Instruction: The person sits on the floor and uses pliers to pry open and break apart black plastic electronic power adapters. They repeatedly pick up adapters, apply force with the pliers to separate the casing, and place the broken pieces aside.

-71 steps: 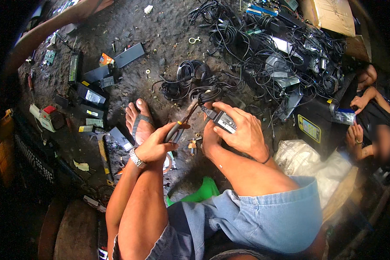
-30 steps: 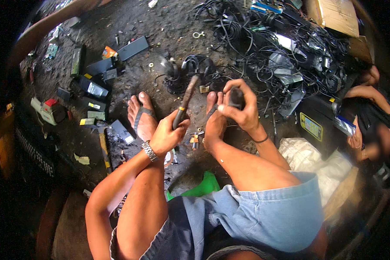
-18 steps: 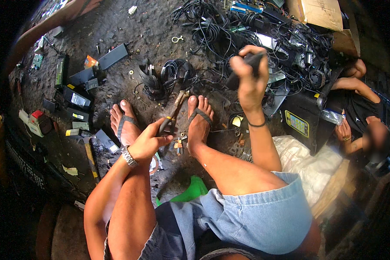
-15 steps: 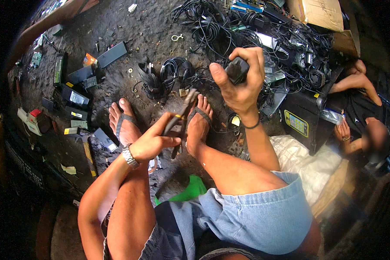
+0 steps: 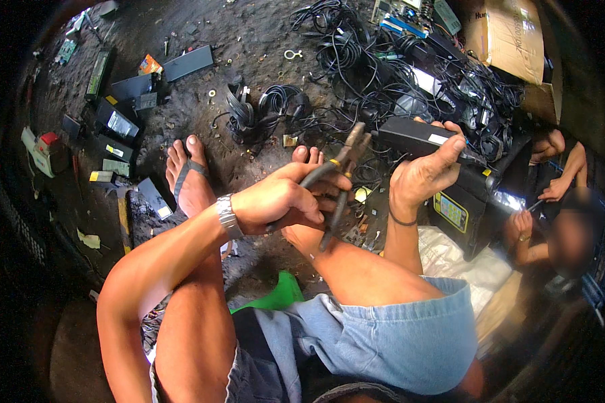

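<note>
In my left hand (image 5: 275,201), fingers wrapped round the handles, is a pair of pliers (image 5: 349,151). Its metal jaws point up and to the right, toward the left end of a long black power adapter (image 5: 405,136) but apart from it. My right hand (image 5: 429,171) grips that adapter from its right side and holds it up level, above the ground. A small white label shows on the adapter. The fingers on its far side are partly hidden.
Tangled black cables (image 5: 343,60) and electronic parts heap up at the far right, beside a cardboard box (image 5: 507,40). Several dark battery-like blocks (image 5: 117,124) lie at left, above a hammer (image 5: 124,218). A co-worker's hands (image 5: 523,221) work at right, near a black case (image 5: 454,211).
My right hand has moved right and turned, so the adapter now shows its long side. My left hand has brought the pliers right and up, closer to it.
</note>
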`<act>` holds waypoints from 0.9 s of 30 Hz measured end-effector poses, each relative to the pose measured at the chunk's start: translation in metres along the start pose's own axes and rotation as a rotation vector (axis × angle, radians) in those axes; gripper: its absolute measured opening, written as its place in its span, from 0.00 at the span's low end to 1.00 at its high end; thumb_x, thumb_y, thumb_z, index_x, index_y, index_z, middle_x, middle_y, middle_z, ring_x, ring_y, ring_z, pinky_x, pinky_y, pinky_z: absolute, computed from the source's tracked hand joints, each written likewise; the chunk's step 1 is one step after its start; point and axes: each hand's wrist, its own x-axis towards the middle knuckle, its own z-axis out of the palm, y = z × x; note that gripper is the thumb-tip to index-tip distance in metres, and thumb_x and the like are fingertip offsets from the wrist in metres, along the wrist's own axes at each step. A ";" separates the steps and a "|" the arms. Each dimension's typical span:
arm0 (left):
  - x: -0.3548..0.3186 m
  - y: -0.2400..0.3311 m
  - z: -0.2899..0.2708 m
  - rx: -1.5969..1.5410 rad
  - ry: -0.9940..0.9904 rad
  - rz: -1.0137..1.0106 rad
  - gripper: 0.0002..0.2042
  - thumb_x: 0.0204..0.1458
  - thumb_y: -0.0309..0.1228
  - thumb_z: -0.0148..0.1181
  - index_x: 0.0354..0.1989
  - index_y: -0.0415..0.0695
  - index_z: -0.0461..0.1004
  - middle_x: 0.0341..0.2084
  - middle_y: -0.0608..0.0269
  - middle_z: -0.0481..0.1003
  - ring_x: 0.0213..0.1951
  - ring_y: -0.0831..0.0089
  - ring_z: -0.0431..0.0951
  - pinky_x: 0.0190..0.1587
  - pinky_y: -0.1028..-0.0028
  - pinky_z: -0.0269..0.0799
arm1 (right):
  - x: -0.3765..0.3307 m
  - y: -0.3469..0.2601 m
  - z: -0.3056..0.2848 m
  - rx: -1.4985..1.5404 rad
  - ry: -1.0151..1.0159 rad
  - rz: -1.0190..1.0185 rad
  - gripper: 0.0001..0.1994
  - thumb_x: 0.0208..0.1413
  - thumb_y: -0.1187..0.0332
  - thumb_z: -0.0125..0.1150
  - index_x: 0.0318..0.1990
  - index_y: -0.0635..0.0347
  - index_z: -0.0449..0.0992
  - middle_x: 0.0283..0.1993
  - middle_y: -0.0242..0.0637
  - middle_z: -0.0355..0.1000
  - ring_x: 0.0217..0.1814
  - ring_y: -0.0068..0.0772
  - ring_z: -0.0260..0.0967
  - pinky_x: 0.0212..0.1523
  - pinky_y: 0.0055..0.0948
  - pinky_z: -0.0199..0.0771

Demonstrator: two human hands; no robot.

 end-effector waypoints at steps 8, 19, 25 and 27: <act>0.011 -0.007 0.007 -0.075 -0.116 0.019 0.36 0.41 0.08 0.49 0.66 0.37 0.65 0.67 0.43 0.67 0.69 0.50 0.69 0.63 0.54 0.74 | -0.004 -0.011 -0.004 0.010 0.000 0.005 0.32 0.68 0.39 0.54 0.50 0.67 0.70 0.41 0.45 0.72 0.44 0.42 0.76 0.51 0.43 0.83; 0.019 -0.021 0.004 -0.201 -0.243 0.057 0.31 0.42 0.08 0.48 0.59 0.39 0.67 0.61 0.43 0.72 0.64 0.49 0.75 0.55 0.61 0.80 | 0.001 -0.015 -0.018 0.212 0.059 0.252 0.29 0.71 0.38 0.43 0.46 0.60 0.70 0.39 0.41 0.70 0.42 0.39 0.72 0.49 0.47 0.80; 0.017 -0.029 0.010 -0.065 -0.155 0.080 0.19 0.60 0.15 0.51 0.60 0.39 0.65 0.48 0.54 0.74 0.56 0.54 0.79 0.56 0.60 0.79 | -0.003 -0.011 -0.020 0.277 0.078 0.326 0.29 0.71 0.38 0.41 0.45 0.58 0.70 0.41 0.37 0.70 0.44 0.37 0.71 0.52 0.48 0.79; 0.011 -0.022 0.018 0.066 -0.021 0.021 0.19 0.64 0.19 0.53 0.63 0.41 0.65 0.44 0.58 0.72 0.50 0.62 0.80 0.49 0.64 0.80 | -0.006 -0.009 -0.024 0.275 0.082 0.340 0.28 0.71 0.38 0.41 0.45 0.58 0.71 0.41 0.36 0.70 0.44 0.38 0.71 0.51 0.49 0.79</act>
